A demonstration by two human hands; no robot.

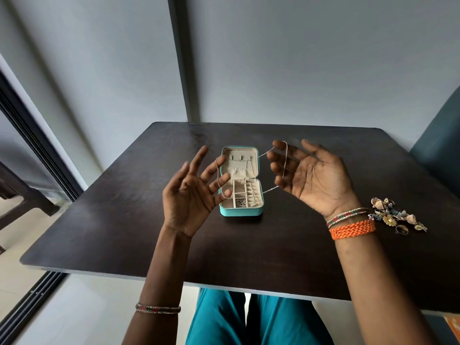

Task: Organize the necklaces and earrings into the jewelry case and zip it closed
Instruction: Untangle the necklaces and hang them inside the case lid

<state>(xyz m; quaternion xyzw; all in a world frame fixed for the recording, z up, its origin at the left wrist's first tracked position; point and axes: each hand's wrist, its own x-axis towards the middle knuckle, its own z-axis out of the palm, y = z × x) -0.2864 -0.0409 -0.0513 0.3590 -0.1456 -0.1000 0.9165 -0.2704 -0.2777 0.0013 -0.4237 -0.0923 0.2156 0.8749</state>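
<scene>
Fingers of the left hand spread wide and nearly straight, palm turned inward, raised above the dark wooden table; a thin silver chain necklace loops over the tips of two of these fingers near the case's left edge. Left wrist carries a thin beaded bangle. Between the two hands sits the turquoise jewelry case, unzipped and lying open on the table, lid tilted back. Lid lining is beige, with three small hook tabs and a gathered pocket; one fine chain hangs from a tab down toward the base. Base is divided into beige compartments; a front-centre compartment holds a small tangle of dark metal pieces, too small to identify. Necklace spans across in front of the open case from one hand to the other, stretched as a loop. Right hand also splayed, palm facing left, fingers relaxed and slightly bent, chain draped over the fingertips and running down across the palm side. Right wrist wears a beaded bangle and an orange braided band. Just beside that wrist, on the table, lies a pile of gold-toned earrings and one ring.
</scene>
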